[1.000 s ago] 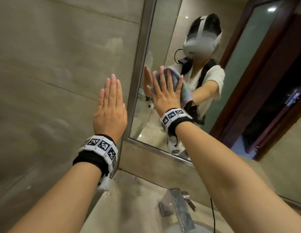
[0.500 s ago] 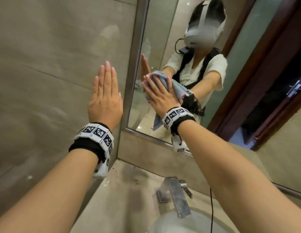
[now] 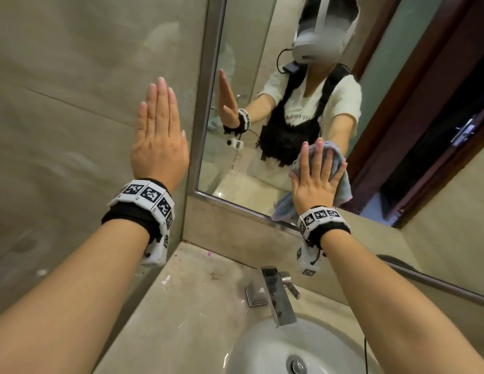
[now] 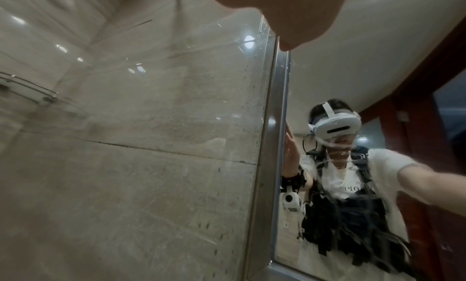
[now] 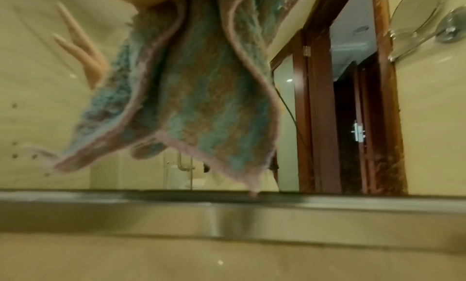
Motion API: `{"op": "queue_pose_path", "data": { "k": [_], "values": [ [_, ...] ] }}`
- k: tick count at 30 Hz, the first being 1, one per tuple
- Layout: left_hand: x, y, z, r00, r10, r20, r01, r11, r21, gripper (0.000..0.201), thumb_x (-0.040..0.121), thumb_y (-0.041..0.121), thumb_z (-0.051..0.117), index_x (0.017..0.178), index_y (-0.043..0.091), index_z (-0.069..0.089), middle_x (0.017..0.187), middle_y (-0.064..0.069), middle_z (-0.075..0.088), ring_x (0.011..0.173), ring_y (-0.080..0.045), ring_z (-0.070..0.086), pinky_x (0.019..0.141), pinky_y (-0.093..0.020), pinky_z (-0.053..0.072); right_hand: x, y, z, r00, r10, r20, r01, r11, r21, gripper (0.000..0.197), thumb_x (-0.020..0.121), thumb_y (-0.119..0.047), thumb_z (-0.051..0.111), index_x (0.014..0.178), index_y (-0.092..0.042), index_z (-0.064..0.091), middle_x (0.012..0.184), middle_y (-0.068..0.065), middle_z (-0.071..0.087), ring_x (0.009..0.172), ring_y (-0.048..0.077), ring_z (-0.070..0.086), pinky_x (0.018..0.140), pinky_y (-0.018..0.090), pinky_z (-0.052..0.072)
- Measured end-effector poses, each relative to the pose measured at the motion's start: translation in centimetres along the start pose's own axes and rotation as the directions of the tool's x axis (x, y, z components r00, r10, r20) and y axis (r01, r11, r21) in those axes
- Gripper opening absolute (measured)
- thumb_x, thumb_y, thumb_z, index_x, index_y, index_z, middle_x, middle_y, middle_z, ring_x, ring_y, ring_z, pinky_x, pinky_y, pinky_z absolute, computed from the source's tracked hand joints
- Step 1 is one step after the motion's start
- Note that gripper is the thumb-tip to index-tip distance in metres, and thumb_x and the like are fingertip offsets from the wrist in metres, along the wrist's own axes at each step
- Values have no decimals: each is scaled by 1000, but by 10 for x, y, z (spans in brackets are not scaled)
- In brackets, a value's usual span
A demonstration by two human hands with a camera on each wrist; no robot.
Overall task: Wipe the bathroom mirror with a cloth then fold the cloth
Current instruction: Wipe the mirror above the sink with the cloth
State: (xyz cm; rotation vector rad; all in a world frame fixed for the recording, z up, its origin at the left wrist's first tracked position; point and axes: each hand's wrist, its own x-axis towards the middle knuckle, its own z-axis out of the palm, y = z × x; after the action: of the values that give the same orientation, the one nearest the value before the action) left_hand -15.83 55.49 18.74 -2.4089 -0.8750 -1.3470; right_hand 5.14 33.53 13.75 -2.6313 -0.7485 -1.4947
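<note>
The metal-framed mirror [image 3: 262, 63] hangs above the counter. My right hand [image 3: 313, 174] presses a blue cloth with a pink edge [image 3: 342, 184] flat against the glass near the mirror's bottom edge, fingers spread and straight. In the right wrist view the cloth [image 5: 201, 90] hangs in folds down to the mirror's lower frame [image 5: 227, 203]. My left hand [image 3: 160, 136] lies flat on the tiled wall left of the mirror, fingers straight and together. In the left wrist view only the heel of the left hand [image 4: 290, 10] shows, beside the mirror's left frame [image 4: 272, 145].
Below the mirror a chrome faucet [image 3: 276, 295] stands over a white basin [image 3: 289, 352] set in a stone counter [image 3: 168, 306]. A dark wooden door frame [image 3: 424, 103] shows reflected in the glass. A thin black cable runs down by the right arm.
My right hand has slid the cloth down and to the right across the glass, from beside the left frame to the bottom edge. The left hand stays flat on the wall.
</note>
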Motion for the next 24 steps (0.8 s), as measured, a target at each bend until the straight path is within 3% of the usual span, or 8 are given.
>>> {"op": "queue_pose_path", "data": {
  "k": [1, 4, 6, 9, 12, 17, 20, 24],
  "values": [
    [0, 0, 1, 1000, 5, -5, -5, 1000, 6, 63, 97, 21, 34, 147, 1, 0, 155, -18, 4, 144, -28, 3, 111, -28, -19, -2, -7, 2, 999, 40, 2, -40, 999, 19, 71, 95, -46, 35, 148, -24, -8, 157, 8, -11, 142, 24, -25, 111, 54, -13],
    [0, -1, 4, 999, 6, -35, -4, 1000, 31, 63, 97, 22, 34, 147, 2, 0, 156, -17, 5, 144, -27, 4, 112, -29, -17, -4, -36, 8, 988, 152, 10, -152, 987, 49, 77, 92, -47, 39, 146, -15, -4, 152, 22, 23, 140, 39, 10, 109, 62, 3],
    [-1, -1, 6, 999, 3, -47, -1, 999, 43, 63, 98, 24, 32, 147, 3, -1, 156, -17, 4, 144, -27, 4, 113, -30, -14, -4, -57, 11, 990, 142, 29, -143, 987, 73, 77, 91, -47, 37, 146, -13, -3, 151, 23, 23, 138, 39, 13, 109, 63, -1],
    [-1, -1, 8, 997, 13, -70, -7, 997, 74, 63, 97, 24, 33, 147, 2, 0, 155, -17, 7, 144, -27, 7, 114, -33, -9, -4, -82, 21, 999, -21, 34, 19, 998, 66, 72, 91, -44, 31, 150, -12, 5, 152, 17, 10, 142, 35, -2, 108, 58, -16],
    [-3, 1, 11, 995, -8, -101, 18, 995, 93, 63, 95, 23, 37, 146, 2, 8, 154, -16, 16, 143, -26, 16, 114, -34, 3, 5, -105, 28, 975, -218, 33, 215, 973, 87, 66, 93, -41, 26, 149, -13, 6, 153, 11, 5, 140, 30, -27, 106, 56, -23],
    [-10, 5, 21, 991, -31, -129, 53, 983, 176, 66, 89, 22, 50, 144, 0, 21, 151, -13, 28, 139, -23, 27, 113, -33, 12, 20, -136, 24, 937, -348, 33, 344, 934, 95, 65, 92, -40, 33, 147, -13, 13, 155, 9, 22, 142, 29, 16, 107, 58, -13],
    [-12, 5, 22, 991, -26, -130, 53, 975, 217, 67, 88, 24, 51, 144, 0, 22, 150, -13, 31, 138, -23, 30, 112, -33, 14, 24, -149, 22, 916, -399, 34, 397, 916, 56, 64, 92, -39, 26, 148, -13, 9, 156, 7, 20, 143, 26, 21, 107, 58, -15],
    [-16, 4, 23, 995, -15, -99, 42, 963, 267, 65, 90, 25, 47, 144, 0, 21, 150, -13, 31, 138, -24, 30, 112, -33, 13, 20, -167, 27, 858, -503, 101, 505, 863, 14, 63, 91, -41, 29, 148, -14, 21, 155, 2, 25, 142, 21, 24, 107, 57, -18]
  ]
}}
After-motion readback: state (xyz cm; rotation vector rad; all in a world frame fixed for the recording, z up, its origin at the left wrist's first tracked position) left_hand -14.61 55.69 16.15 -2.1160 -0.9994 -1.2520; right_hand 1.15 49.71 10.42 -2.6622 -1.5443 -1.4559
